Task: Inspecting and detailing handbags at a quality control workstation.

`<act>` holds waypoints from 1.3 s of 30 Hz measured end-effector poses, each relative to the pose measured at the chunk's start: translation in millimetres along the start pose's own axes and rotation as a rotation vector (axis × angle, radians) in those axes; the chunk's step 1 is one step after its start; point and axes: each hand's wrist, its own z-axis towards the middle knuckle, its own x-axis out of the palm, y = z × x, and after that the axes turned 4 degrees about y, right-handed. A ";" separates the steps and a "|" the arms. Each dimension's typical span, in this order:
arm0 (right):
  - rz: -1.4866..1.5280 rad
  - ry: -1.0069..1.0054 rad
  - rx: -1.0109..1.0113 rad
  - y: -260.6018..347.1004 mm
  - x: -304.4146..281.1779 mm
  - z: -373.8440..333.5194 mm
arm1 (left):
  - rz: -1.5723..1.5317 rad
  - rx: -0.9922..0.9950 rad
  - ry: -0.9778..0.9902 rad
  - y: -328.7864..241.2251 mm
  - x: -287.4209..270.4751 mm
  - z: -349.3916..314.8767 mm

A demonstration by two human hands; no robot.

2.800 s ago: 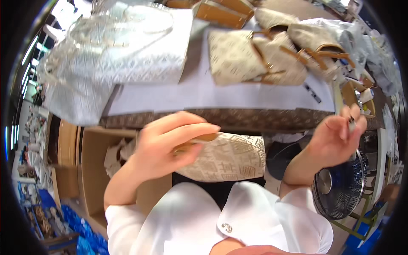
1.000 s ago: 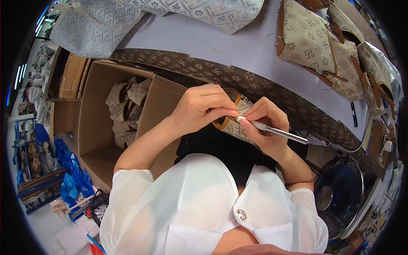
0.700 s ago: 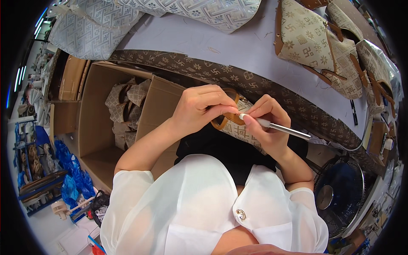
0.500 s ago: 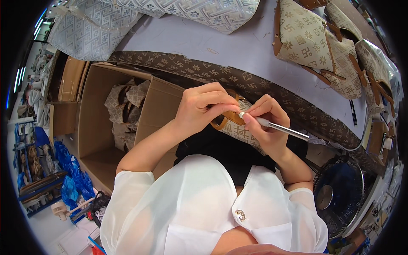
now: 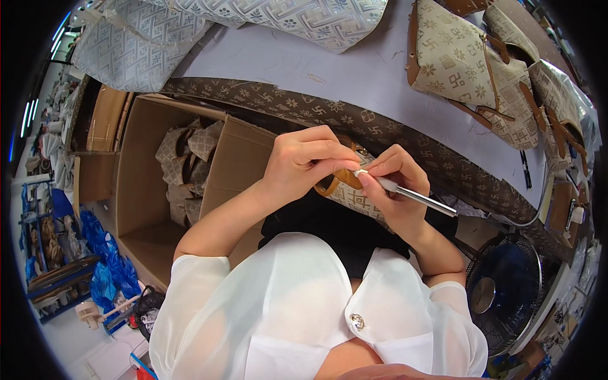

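In my lap lies a beige patterned bag with tan leather trim, partly covered by my hands. My right hand is closed round a pen-shaped tool with a white grip and a shiny metal barrel. The tool's tip points left, to my left fingertips, and its metal end slants down to the right. Thumb and forefinger of my left hand are pinched together at the tip, just over the tan trim. Whatever they pinch is too small to make out.
An open cardboard box with several patterned pieces stands to the left. Ahead is a table with silvery patterned fabric and beige bags. A black pen lies at its right. A fan stands at the lower right.
The tool's metal end has dipped a little and shifted slightly left. My fingertips have moved slightly at its tip; both hands keep their grip.
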 end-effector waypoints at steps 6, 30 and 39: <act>0.002 0.002 -0.027 1.5 1.4 0.6 | -0.015 0.013 0.025 -2.0 -3.0 0.2; 0.270 -0.060 -0.023 7.6 -3.2 -3.3 | 0.348 -0.132 0.482 -35.5 -37.2 15.5; 0.172 -0.024 0.000 5.7 1.9 0.4 | 0.124 0.021 0.337 -17.8 -32.1 12.0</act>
